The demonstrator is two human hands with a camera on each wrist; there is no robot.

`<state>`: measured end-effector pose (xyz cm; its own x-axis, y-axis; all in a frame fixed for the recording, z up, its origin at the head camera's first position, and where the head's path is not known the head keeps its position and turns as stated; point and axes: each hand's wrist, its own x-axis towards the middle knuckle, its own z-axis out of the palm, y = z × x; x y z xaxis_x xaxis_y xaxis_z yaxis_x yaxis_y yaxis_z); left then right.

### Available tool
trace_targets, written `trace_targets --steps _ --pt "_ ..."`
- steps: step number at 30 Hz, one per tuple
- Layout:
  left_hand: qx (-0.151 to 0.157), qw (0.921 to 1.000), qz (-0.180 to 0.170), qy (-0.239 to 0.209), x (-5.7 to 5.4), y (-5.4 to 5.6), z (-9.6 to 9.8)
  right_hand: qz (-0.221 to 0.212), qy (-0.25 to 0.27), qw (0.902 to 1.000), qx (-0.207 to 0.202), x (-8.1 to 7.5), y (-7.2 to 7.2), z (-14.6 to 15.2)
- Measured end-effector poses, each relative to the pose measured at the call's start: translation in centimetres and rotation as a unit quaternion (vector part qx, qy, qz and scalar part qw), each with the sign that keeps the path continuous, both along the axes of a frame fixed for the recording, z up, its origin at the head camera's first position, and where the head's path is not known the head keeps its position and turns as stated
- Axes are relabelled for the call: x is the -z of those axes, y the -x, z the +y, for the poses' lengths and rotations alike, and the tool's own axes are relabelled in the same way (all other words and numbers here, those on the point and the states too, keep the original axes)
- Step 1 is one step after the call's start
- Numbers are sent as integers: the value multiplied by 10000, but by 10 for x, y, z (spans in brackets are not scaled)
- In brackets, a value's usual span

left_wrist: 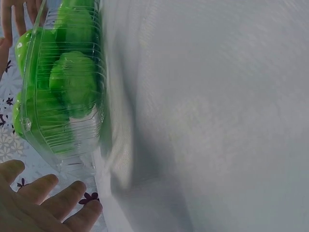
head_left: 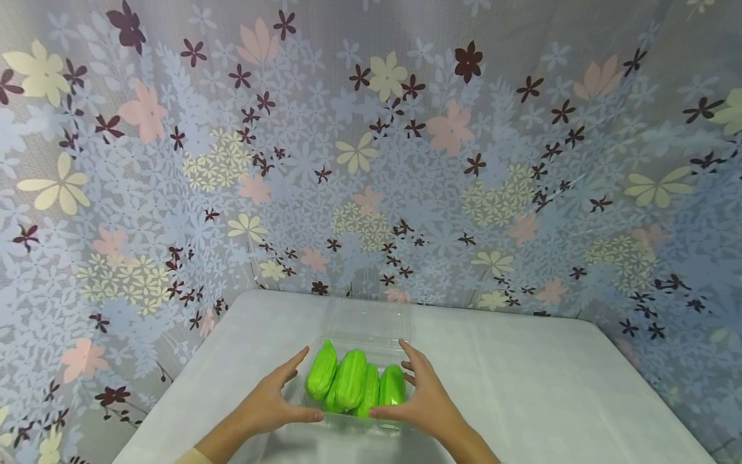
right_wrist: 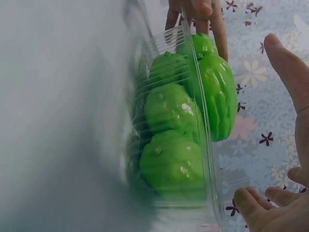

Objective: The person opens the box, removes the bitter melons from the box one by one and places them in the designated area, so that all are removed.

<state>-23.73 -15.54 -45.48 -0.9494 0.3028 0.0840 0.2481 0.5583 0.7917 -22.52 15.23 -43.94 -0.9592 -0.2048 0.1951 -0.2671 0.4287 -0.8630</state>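
Observation:
A clear plastic clamshell container (head_left: 388, 424) sits on the white-covered table, holding several bright green, ridged, elongated vegetable-like pieces (head_left: 350, 380). They lie side by side, and one rests higher, rising above the rim in the right wrist view. My left hand (head_left: 269, 401) is at the container's left side, fingers and thumb spread apart. On the opposite side is my right hand (head_left: 428, 394), its thumb reaching across the front edge and its fingers extended along the right side. Neither hand grips anything. In the left wrist view, the left fingertips (left_wrist: 72, 193) stand apart from the ribbed wall.
The container's transparent lid (head_left: 368, 319) is folded back behind it, toward the table's far edge. White cloth covers the table (head_left: 522, 386) on both sides. Behind the table hangs a floral curtain (head_left: 371, 161).

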Motion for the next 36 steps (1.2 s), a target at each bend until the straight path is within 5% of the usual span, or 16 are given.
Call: trace_targets --steps 20,36 --pt "-136 9999 -41 78 6 2 -1 -324 -249 9989 -241 -2 10 -23" --pt "240 9983 -323 -414 4 3 3 -316 -307 9989 -133 0 21 -43"
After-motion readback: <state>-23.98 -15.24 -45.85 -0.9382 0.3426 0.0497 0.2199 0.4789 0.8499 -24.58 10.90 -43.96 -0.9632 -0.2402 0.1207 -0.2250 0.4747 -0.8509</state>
